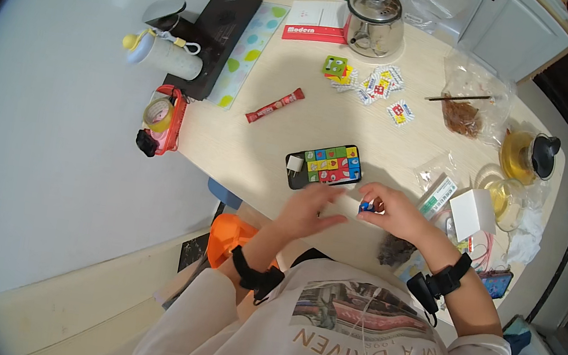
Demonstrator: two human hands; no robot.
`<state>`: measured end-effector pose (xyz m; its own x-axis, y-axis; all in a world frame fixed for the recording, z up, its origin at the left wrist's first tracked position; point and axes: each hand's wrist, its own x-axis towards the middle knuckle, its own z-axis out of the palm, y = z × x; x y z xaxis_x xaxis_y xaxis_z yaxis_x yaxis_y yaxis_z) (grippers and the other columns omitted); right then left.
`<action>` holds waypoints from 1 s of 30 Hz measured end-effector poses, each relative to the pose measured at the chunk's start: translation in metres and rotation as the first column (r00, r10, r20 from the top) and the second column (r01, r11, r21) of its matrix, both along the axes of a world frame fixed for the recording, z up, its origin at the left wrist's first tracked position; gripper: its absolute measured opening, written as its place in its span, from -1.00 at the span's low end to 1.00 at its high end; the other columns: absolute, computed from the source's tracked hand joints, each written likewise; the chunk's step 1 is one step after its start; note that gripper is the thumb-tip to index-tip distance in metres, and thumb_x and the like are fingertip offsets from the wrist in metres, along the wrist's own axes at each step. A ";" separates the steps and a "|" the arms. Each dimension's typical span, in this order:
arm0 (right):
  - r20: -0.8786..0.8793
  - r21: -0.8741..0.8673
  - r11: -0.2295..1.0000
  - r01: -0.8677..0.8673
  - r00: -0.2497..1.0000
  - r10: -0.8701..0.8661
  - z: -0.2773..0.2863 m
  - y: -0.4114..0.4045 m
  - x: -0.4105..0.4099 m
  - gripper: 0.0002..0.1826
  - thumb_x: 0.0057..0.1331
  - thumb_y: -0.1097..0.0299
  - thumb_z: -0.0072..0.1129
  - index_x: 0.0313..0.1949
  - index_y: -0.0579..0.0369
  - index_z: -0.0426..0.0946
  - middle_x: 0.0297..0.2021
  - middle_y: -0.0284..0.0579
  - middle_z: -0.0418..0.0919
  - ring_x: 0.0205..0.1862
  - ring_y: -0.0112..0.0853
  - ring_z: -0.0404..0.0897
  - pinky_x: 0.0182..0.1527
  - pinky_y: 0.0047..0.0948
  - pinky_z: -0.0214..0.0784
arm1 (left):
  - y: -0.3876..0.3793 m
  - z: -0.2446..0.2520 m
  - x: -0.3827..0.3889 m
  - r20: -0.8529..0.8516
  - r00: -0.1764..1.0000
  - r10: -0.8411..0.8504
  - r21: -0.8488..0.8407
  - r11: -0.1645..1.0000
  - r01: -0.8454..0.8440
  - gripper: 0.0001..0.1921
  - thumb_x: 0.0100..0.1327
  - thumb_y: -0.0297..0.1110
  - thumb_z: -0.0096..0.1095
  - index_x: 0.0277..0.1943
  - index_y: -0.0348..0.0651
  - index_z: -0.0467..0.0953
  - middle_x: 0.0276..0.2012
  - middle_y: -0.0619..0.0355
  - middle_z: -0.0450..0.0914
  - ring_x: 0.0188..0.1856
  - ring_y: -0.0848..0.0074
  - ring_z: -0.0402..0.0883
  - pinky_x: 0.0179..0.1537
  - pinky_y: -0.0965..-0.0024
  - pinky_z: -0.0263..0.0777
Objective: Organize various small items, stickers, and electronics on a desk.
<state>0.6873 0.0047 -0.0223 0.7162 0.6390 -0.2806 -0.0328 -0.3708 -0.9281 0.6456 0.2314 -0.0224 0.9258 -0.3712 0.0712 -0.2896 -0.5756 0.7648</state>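
My right hand [393, 212] pinches a small blue object [365, 207] between thumb and fingertips above the table's near edge; what it is exactly is too small to tell. Facing it, my left hand [309, 211] has thumb and fingers apart, with nothing visible held in it. Just beyond both hands lies a black rectangular tray or case [295, 181], partly covered by rows of red, yellow, green and blue picture tiles [333, 164]. A white plug adapter [294, 164] rests on its left end.
A red stick sachet [275, 105], small packets [378, 85] and a glass kettle [374, 21] occupy the pale table [213, 137]. On the left are a bottle [170, 57] and red basket [176, 124]. Right: a white box [473, 215], glass cup [506, 203] and teapot [518, 156].
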 end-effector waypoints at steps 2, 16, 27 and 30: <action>-0.063 0.048 0.999 0.014 0.998 -0.011 -0.004 0.006 0.000 -0.49 0.07 0.35 0.31 0.01 0.15 0.36 -0.39 -0.11 0.52 -0.32 -0.37 0.54 -0.21 -0.43 0.38 | -0.017 -0.007 -0.003 0.076 0.993 -0.089 0.011 0.996 0.088 -0.53 -0.05 -0.35 0.43 -0.03 -0.14 0.46 -0.31 0.12 0.50 -0.29 0.27 0.52 -0.30 0.32 0.42; -0.116 -0.065 0.998 0.017 0.993 -0.025 -0.001 -0.023 -0.009 -0.35 0.11 0.27 0.31 0.17 0.11 0.27 -0.15 -0.11 0.47 -0.13 -0.42 0.45 -0.05 -0.46 0.33 | 0.050 -0.031 -0.010 0.090 0.932 0.350 0.218 0.906 -0.362 -0.71 0.06 -0.37 0.32 -0.14 -0.17 0.48 -0.36 0.10 0.53 -0.37 0.36 0.53 -0.37 0.38 0.44; -0.092 -0.154 0.973 0.170 0.978 -0.185 0.002 -0.067 -0.016 -0.39 0.11 0.25 0.33 0.13 0.11 0.34 -0.18 -0.20 0.49 -0.18 -0.46 0.45 -0.14 -0.51 0.30 | 0.045 -0.041 -0.004 0.114 0.918 0.379 0.227 0.890 -0.396 -0.73 0.09 -0.41 0.27 -0.12 -0.18 0.47 -0.38 0.09 0.54 -0.39 0.29 0.53 -0.37 0.32 0.42; -0.067 -0.131 0.972 0.197 0.976 -0.207 0.000 -0.069 -0.021 -0.38 0.11 0.20 0.33 0.11 0.20 0.33 -0.16 -0.06 0.50 -0.21 -0.38 0.49 -0.14 -0.45 0.35 | 0.046 -0.038 -0.005 0.133 0.913 0.385 0.211 0.890 -0.405 -0.73 0.09 -0.41 0.27 -0.12 -0.17 0.47 -0.36 0.10 0.54 -0.41 0.33 0.54 -0.38 0.33 0.43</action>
